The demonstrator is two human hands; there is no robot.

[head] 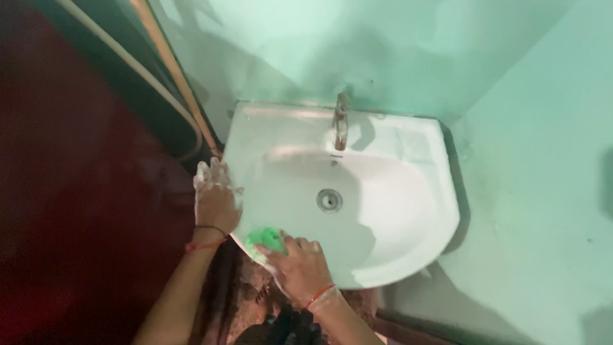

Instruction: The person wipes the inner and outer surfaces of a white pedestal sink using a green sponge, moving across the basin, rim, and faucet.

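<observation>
Hidden: most of sponge under right hand, only a bright green corner showing; underside of sink out of view; both forearms cut off at bottom edge; left third of view dark red and blurred, nothing legible there; dark object at bottom edge between the arms too dim to identify.
Counts: one sink, one tap, one drain, one sponge, two hands, two pipes running slantwise down the wall left of sink, two red wrist threads, one per wrist.
Sponge: bright green, soft-edged, foamy white at its rim; lying on front-left rim of sink, near the person.
Right hand grip: fingers curled down and pressed on sponge, clamped on it against the rim.
Left hand: flat on left rim of sink, fingers spread apart, holding nothing, coated in white lather.
Sink: white, rounded front, set into a corner of pale green walls; basin dry-looking, faint smears near tap.
Tap: metal, upright at back centre, spout towards drain.
Drain: round, metal, mid-basin, well apart from both hands.
</observation>
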